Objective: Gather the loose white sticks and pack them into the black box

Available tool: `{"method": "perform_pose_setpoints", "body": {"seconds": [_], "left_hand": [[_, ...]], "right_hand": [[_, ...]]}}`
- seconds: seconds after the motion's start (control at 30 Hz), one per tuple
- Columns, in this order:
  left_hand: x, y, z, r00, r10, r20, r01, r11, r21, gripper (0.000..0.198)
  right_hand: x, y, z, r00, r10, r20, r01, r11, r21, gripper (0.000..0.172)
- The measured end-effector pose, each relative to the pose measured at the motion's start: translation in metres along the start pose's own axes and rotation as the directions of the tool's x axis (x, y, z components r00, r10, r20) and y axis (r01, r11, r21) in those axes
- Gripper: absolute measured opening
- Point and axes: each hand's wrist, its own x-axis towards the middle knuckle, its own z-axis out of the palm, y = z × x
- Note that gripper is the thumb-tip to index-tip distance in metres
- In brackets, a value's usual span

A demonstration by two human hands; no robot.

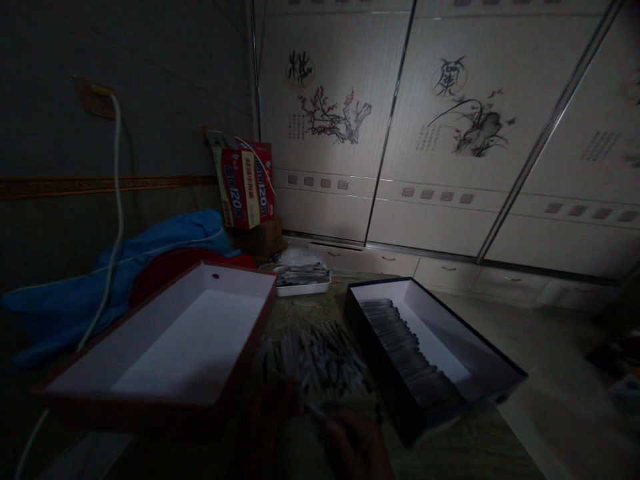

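The room is very dim. My right hand [357, 443] is low at the bottom edge, its fingers closed on a thin pale stick [313, 408] at the near edge of a loose pile of pale sticks [315, 360] on the table. My left hand [263, 427] is a dark shape just left of it, next to the pile; its fingers are too dark to read. Right of the pile a black box [500, 370] holds a neat row of the same sticks [405, 353]. Left of the pile an empty red box [165, 400] with a white inside rests tilted.
A small white tray [305, 288] with more sticks sits behind the pile. Blue cloth [65, 300], a white cable [117, 200] and a red carton [245, 183] lie at the left. Pale wardrobe doors [440, 133] with ink paintings fill the back.
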Motion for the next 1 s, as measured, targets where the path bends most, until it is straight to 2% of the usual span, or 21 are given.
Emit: {"method": "perform_pose_setpoints", "body": {"seconds": [0.1, 0.17, 0.23, 0.3, 0.33, 0.43, 0.5, 0.57, 0.7, 0.83, 1.0], "left_hand": [[0.0, 0.001, 0.001, 1.0, -0.022, 0.005, 0.022, 0.999, -0.033, 0.044], [-0.001, 0.004, 0.002, 1.0, -0.012, 0.009, 0.012, 0.999, -0.029, 0.045], [-0.001, 0.007, 0.002, 1.0, 0.003, -0.004, -0.003, 1.0, -0.019, 0.045], [-0.001, 0.006, 0.002, 1.0, 0.007, -0.007, -0.007, 1.0, -0.011, 0.043], [-0.001, 0.005, 0.002, 1.0, 0.005, -0.006, -0.005, 1.0, -0.002, 0.042], [0.0, 0.0, 0.002, 1.0, -0.001, 0.001, 0.001, 1.0, 0.01, 0.042], [0.001, -0.002, 0.003, 1.0, -0.001, -0.011, 0.0, 1.0, -0.008, 0.042], [0.001, -0.001, 0.003, 1.0, -0.008, -0.007, 0.008, 1.0, -0.019, 0.041], [0.0, 0.005, 0.004, 1.0, 0.022, 0.013, -0.022, 1.0, -0.01, 0.036], [-0.001, 0.008, 0.004, 0.999, 0.019, 0.028, -0.017, 0.999, -0.048, 0.041], [-0.001, 0.004, 0.004, 1.0, 0.003, -0.016, -0.004, 0.998, -0.055, 0.039]], "right_hand": [[0.0, -0.002, 0.0, 0.991, -0.131, 0.017, 0.132, 0.99, -0.042, 0.033], [-0.001, -0.002, 0.001, 0.989, -0.143, 0.037, 0.145, 0.988, -0.055, 0.035], [-0.002, 0.001, 0.003, 0.99, -0.136, -0.035, 0.131, 0.985, -0.112, 0.034], [-0.004, 0.006, 0.004, 0.979, -0.178, -0.102, 0.158, 0.972, -0.176, 0.035], [-0.003, 0.009, 0.004, 0.977, -0.202, -0.073, 0.185, 0.964, -0.193, 0.035], [0.001, 0.008, 0.003, 0.968, -0.218, 0.126, 0.238, 0.956, -0.17, 0.04], [0.005, 0.002, 0.001, 0.973, -0.182, 0.145, 0.203, 0.968, -0.149, 0.036], [0.007, -0.006, 0.0, 0.985, -0.148, 0.093, 0.159, 0.979, -0.124, 0.031], [0.005, -0.013, -0.001, 0.989, -0.135, 0.06, 0.141, 0.983, -0.114, 0.034], [0.004, -0.007, 0.0, 0.986, -0.16, 0.05, 0.166, 0.973, -0.159, 0.044], [0.002, 0.006, 0.001, 0.987, -0.154, 0.035, 0.158, 0.965, -0.208, 0.035]]}}
